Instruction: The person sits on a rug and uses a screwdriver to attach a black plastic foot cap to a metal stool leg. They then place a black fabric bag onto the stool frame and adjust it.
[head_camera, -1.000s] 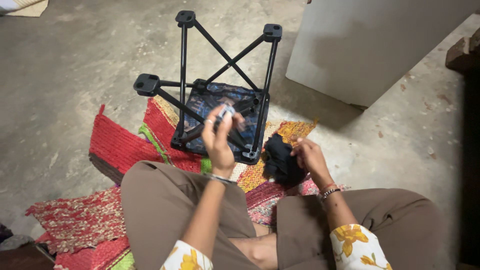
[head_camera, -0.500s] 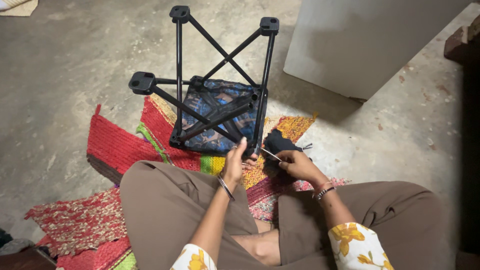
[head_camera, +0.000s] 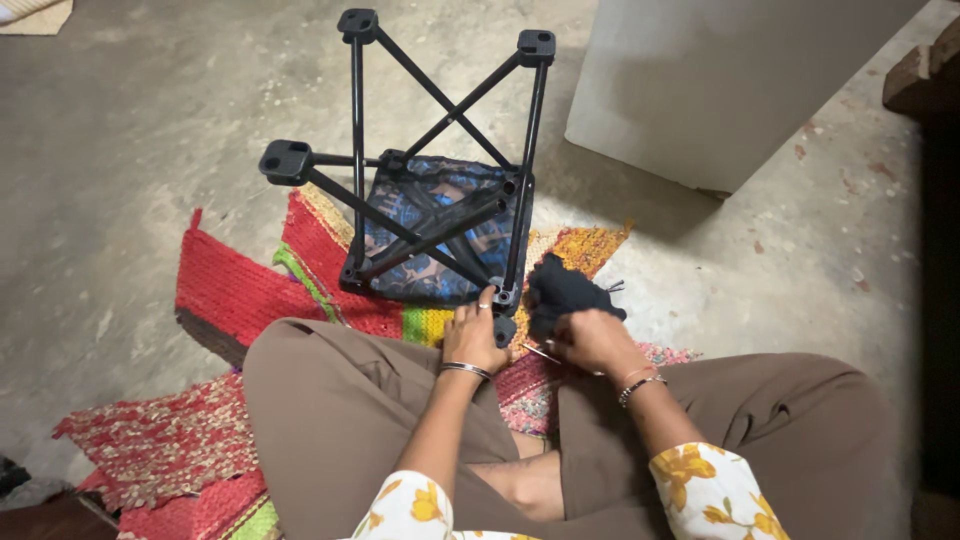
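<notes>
Upturned folding stool (head_camera: 430, 215) on rag rug (head_camera: 235, 290); left hand (head_camera: 473, 338) closed on its near corner, right hand (head_camera: 592, 340) just beside, gripping black cloth (head_camera: 562, 292); white cabinet (head_camera: 720, 80) behind.

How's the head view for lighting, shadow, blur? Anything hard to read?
Head view: soft, dim light, no glare. The white box casts a shadow on the concrete floor at its base. The right edge falls to near black. Stool frame is sharp. Left hand and right hand are fairly crisp; the black cloth is too dark for detail, and the thin pin between the hands is barely resolved.
</notes>
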